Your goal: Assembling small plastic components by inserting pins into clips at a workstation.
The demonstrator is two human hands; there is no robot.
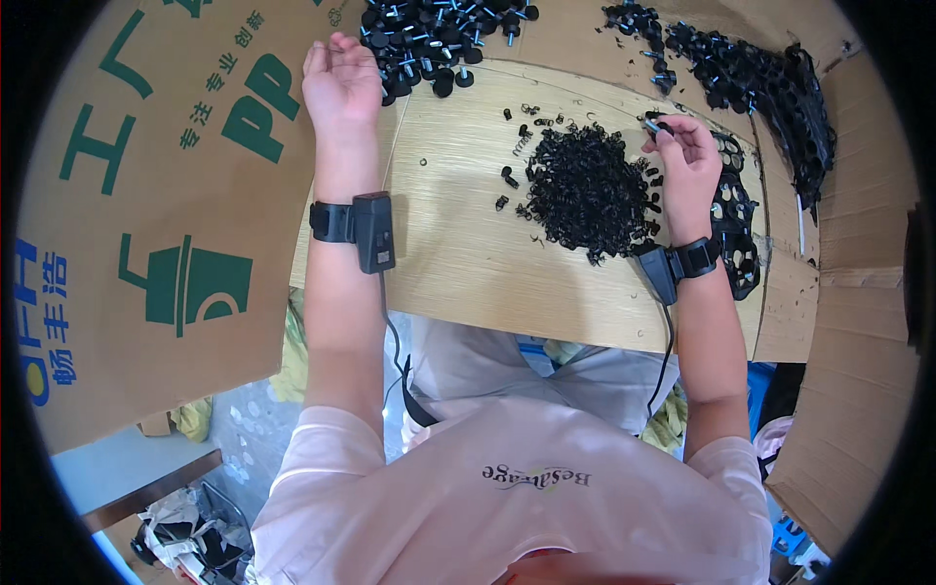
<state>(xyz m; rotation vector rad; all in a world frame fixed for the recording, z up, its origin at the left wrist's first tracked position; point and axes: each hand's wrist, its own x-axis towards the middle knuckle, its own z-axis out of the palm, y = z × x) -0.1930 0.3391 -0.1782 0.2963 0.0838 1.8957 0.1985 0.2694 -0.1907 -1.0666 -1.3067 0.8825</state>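
So, going by your head view, the only one there was: your right hand (690, 151) was partly closed, thumb and fingertips pinching a small black-headed stud (656, 127) with its metal shank poking out. That piece was up over the right part of the bench (458, 244), just past the big heap of tiny black pieces (590, 190). Your left hand (341, 80) lay palm up with the fingers loosely curled and half open, and I couldn't see anything in it. It was right beside the far pile of black-headed studs (429, 44).

How far along were you? Hard to call, honestly. You had just the one stud up in your fingers, and the heap in the middle looked large, with a few bits scattered around it, so I'd say plenty was left. A second batch of studs (717, 73) sat at the far right, next to a black perforated sheet (807, 117). My guess is that one of your two stud batches was finished and the other was waiting, but I couldn't tell which. The black perforated pieces (736, 214) beside your right wrist looked mostly bare.
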